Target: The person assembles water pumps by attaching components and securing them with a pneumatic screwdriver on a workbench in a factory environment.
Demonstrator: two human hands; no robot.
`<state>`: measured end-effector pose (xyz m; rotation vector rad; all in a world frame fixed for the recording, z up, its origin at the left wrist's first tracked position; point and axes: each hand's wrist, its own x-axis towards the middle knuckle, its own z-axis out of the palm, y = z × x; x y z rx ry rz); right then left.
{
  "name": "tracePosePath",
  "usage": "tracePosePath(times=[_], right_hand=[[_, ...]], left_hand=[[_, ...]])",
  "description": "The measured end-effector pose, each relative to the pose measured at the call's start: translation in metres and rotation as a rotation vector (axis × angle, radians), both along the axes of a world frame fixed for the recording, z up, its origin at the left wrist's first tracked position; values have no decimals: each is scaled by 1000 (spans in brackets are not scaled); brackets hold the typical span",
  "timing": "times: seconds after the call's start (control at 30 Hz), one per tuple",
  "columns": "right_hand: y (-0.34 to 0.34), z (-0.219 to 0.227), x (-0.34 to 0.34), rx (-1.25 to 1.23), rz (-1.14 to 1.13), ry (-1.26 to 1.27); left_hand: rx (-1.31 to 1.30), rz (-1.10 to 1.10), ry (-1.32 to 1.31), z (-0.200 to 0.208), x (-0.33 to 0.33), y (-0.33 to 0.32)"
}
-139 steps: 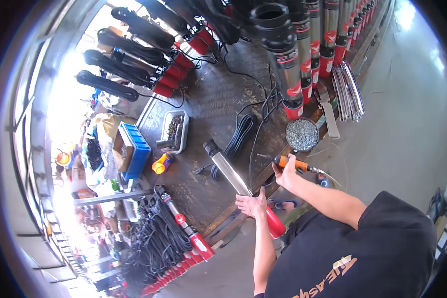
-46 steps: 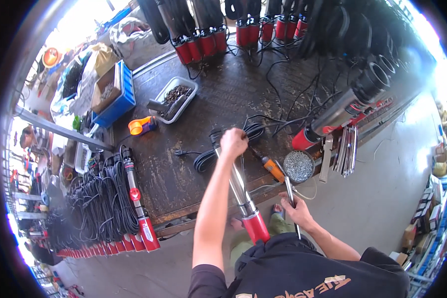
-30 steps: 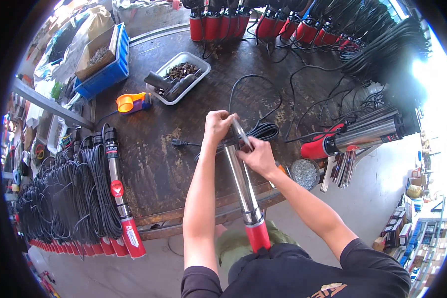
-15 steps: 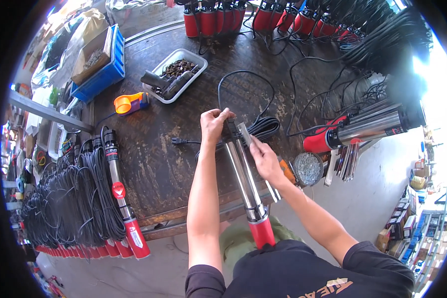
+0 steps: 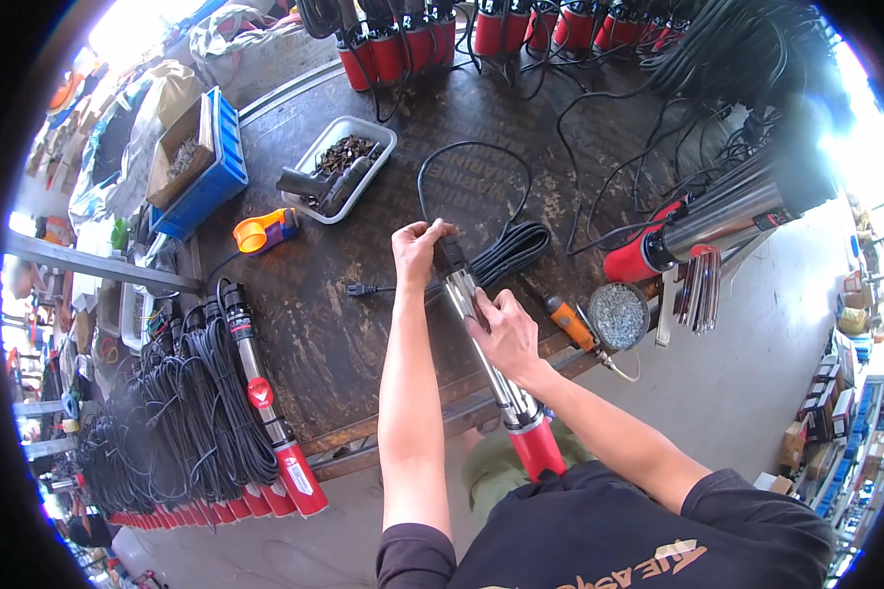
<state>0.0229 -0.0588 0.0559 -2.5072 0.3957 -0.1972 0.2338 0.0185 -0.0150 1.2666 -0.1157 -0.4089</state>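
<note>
A long steel submersible pump (image 5: 509, 391) with a red end lies over the table's near edge, its red end against my body. My left hand (image 5: 415, 253) is closed on its black top end, where the black cable comes out. Against the shiny tube just below, my right hand (image 5: 507, 336) presses with fingers closed; the metal strip it grips lies along the tube and mostly blends with it. Beyond the hands, a coiled black cable (image 5: 513, 252) rests on the table, with its plug (image 5: 363, 291) left of my left wrist.
An orange-handled air tool (image 5: 572, 326) lies beside a round dish of small metal pieces (image 5: 619, 316). Further left are a white tub (image 5: 387, 137) of small parts, an orange tape dispenser (image 5: 252, 236) and a blue crate (image 5: 228, 147). Finished-looking pumps (image 5: 295, 471) with cables line the left edge.
My right hand has brought the metal strip down from beside the pump onto its steel tube. My left hand stays at the black top end. The view has shifted slightly.
</note>
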Motion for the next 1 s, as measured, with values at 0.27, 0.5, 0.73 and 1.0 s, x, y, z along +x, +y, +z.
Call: tracePosePath(times=[0.27,0.5,0.73,1.0], right_hand=[[-8,-21,-5,-184,25,-139],[-53,-26,-31,246,209,70],[-216,-36,-110,-348,-131,382],[-236,-59,-122,-159,-8,240]], left_hand=[[889,438,-406,6,-122,-8],[963,129,138,16,-172,-20],[1105,373,-93,24,-187,-39],[1037,369,-39,20,-187,-37]])
